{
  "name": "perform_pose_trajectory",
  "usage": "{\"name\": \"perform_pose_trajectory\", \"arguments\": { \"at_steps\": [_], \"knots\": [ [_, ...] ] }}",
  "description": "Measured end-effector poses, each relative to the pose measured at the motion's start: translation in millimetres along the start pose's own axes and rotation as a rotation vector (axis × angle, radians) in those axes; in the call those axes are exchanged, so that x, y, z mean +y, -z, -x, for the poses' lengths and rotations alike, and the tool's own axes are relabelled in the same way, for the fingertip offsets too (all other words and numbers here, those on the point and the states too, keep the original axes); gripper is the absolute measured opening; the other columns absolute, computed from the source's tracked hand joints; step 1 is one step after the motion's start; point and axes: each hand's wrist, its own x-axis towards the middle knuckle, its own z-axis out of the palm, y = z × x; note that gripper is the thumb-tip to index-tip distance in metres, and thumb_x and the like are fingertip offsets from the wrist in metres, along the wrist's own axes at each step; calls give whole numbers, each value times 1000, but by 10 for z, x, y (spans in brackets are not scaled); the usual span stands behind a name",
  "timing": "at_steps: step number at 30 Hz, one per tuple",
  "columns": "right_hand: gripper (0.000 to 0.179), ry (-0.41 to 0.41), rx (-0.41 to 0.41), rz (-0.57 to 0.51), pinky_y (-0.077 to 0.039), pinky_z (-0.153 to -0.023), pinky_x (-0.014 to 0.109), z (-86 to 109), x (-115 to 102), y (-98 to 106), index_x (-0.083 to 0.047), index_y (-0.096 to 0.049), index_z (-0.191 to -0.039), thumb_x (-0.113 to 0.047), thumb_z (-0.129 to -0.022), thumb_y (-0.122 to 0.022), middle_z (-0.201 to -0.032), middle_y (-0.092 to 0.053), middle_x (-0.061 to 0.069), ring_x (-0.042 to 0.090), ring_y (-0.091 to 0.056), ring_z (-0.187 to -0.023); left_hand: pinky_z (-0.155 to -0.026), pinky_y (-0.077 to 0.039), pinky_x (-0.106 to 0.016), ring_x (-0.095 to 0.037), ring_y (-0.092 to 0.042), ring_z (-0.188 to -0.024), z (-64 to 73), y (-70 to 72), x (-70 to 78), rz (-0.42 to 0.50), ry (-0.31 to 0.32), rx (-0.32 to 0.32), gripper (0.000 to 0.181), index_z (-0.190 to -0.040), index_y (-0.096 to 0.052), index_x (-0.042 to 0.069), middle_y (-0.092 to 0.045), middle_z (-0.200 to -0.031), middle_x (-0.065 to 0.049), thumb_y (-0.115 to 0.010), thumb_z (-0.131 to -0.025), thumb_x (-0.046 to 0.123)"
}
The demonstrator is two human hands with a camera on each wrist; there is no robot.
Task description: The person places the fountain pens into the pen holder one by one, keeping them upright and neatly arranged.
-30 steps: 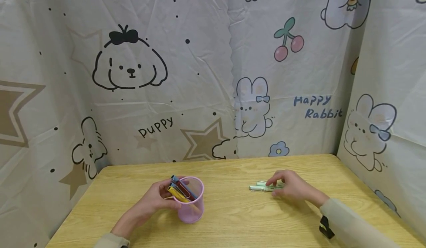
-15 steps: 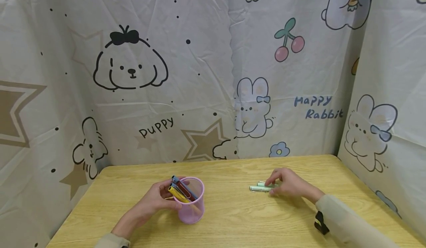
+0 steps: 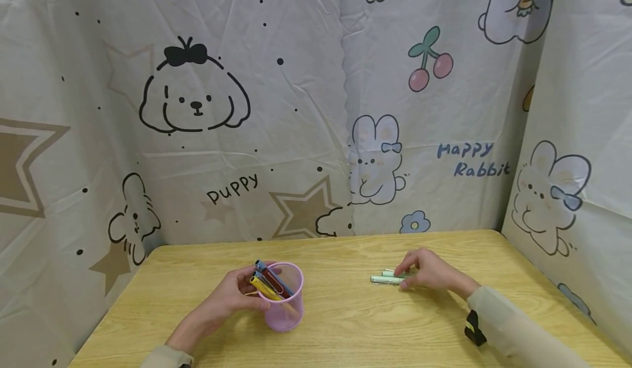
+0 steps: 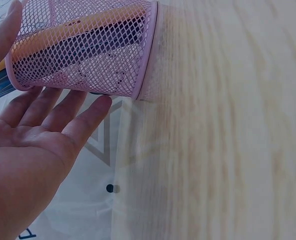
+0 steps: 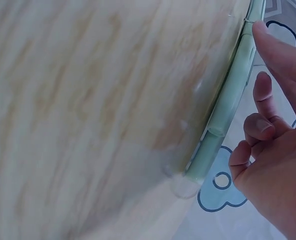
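Observation:
In the head view my left hand (image 3: pixel 236 294) holds a pink mesh pen cup (image 3: pixel 285 312), thumb on the near side and fingers behind. The left wrist view shows the fingertips against the mesh wall of the cup (image 4: pixel 87 50). Several pens stand in it, among them a yellow pen (image 3: pixel 264 287) and a dark red pen (image 3: pixel 276 281). Two pale green pens (image 3: pixel 385 280) lie side by side on the table, and my right hand (image 3: pixel 434 272) pinches them between thumb and forefinger. In the right wrist view the forefinger touches a green pen (image 5: pixel 233 95); the thumb is hidden.
The wooden table (image 3: pixel 336 329) carries the cup and the green pens. Behind it and on both sides hangs a pale printed curtain (image 3: pixel 306 83), close to the table's edges. A black strap (image 3: pixel 475 328) sits on the right sleeve.
My right hand has shifted slightly left along the green pens, mostly in the first half second, covering more of them. The left hand and the pen cup stay put.

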Motion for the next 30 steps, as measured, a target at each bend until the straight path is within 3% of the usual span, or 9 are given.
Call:
{"name": "perform_pose_trajectory", "arguments": {
  "at_steps": [12, 30],
  "knots": [
    [17, 13, 15, -7, -42, -74, 28, -7, 30, -26, -12, -85, -92, -10, -78, -93, -86, -67, -3, 16, -56, -81, -94, -56, -34, -29, -67, -115, 16, 12, -6, 13, -11, -14, 76, -155, -47, -3, -54, -151, -25, -84, -89, 5],
    [15, 40, -7, -45, -45, -76, 29, 111, -120, -112, -11, -84, -91, -8, -79, -91, -86, -67, -3, 14, -58, -82, -92, -57, -34, -28, -68, -113, 13, 7, -3, 12, 11, -4, 75, -155, -48, -2, -56, -150, -23, -83, -89, 6]
  ]
}}
